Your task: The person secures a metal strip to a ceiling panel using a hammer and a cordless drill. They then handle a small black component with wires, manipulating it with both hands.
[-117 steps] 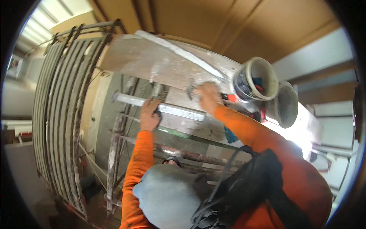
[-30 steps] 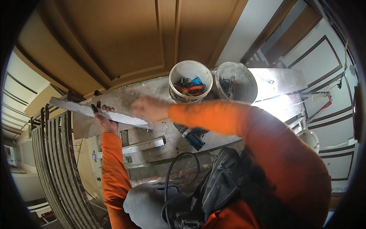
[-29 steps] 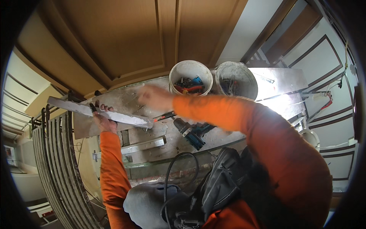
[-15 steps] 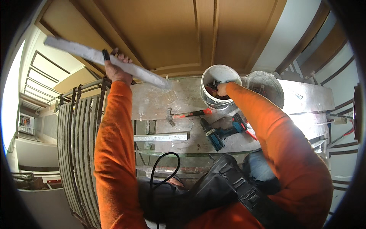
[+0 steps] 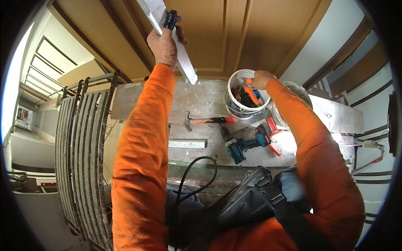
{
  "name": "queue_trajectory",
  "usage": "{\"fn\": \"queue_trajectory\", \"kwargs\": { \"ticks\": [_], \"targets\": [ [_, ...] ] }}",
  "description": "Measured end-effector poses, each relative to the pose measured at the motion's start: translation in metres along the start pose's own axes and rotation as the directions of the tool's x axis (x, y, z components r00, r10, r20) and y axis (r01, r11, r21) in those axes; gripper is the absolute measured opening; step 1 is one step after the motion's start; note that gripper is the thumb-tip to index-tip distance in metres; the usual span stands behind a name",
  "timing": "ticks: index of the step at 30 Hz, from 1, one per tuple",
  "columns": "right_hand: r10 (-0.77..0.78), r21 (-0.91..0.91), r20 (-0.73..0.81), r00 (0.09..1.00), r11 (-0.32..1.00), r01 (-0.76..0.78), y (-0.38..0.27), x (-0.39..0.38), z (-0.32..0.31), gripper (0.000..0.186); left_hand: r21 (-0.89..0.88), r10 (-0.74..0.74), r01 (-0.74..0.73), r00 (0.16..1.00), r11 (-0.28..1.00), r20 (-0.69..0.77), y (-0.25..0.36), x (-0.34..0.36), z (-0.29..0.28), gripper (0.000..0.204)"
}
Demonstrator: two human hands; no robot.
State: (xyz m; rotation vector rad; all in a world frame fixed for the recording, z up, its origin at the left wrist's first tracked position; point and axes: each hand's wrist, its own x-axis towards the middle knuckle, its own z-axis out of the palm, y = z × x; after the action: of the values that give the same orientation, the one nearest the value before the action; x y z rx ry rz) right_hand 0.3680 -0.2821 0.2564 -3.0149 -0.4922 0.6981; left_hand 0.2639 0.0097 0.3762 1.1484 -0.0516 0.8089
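Note:
My left hand (image 5: 165, 48) is closed round a long white bar (image 5: 184, 65), raised at a slant before the wooden door; a black wrapping (image 5: 170, 20) covers one finger. My right hand (image 5: 263, 80) is closed on an orange-handled tool (image 5: 252, 94) at the rim of a white bucket (image 5: 230, 96) holding assorted tools. Below on the dusty work platform (image 5: 134, 98) lie a claw hammer (image 5: 213, 119) with an orange and black handle, a teal cordless drill (image 5: 247, 143) and a short metal bar (image 5: 186, 144).
A second, grey bucket (image 5: 300, 96) stands behind my right forearm. The brown panelled door (image 5: 201, 37) backs the platform. A metal slatted frame (image 5: 77, 154) stands on the left. A black hose loop (image 5: 197, 161) and dark bag (image 5: 251, 192) are at my body.
My left hand has raised the white bar and tilted it steeper, farther up and right. My right hand moved into the bucket, then up to its rim, where an orange handle now shows.

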Motion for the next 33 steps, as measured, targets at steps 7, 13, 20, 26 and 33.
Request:
{"fn": "queue_trajectory", "kwargs": {
  "ticks": [7,13,20,26,33],
  "targets": [
    [-0.038,0.262,-0.010,0.999,0.964,0.040,0.018,-0.007,-0.011,0.047,-0.133,-0.210,0.204,0.977,0.970,-0.031,0.009,0.012,-0.027,0.038],
    [-0.103,-0.151,-0.132,0.986,0.985,0.082,-0.016,-0.012,-0.030,0.043,-0.239,-0.336,0.327,0.942,0.914,0.004,0.014,0.019,-0.058,0.050],
    [-0.238,-0.184,-0.194,0.952,0.962,0.203,0.001,0.018,-0.021,0.037,-0.264,-0.382,0.344,0.918,0.901,-0.106,0.004,0.020,-0.087,0.047],
    [-0.257,-0.116,0.016,0.966,0.959,0.257,-0.025,0.051,0.010,0.015,-0.185,-0.381,0.363,0.922,0.913,-0.073,-0.002,0.019,-0.089,0.052],
    [-0.468,-0.400,-0.059,0.882,0.820,0.409,0.007,0.030,0.082,0.026,-0.139,-0.380,0.376,0.925,0.916,-0.002,0.005,0.012,-0.089,0.056]
  ]
}}
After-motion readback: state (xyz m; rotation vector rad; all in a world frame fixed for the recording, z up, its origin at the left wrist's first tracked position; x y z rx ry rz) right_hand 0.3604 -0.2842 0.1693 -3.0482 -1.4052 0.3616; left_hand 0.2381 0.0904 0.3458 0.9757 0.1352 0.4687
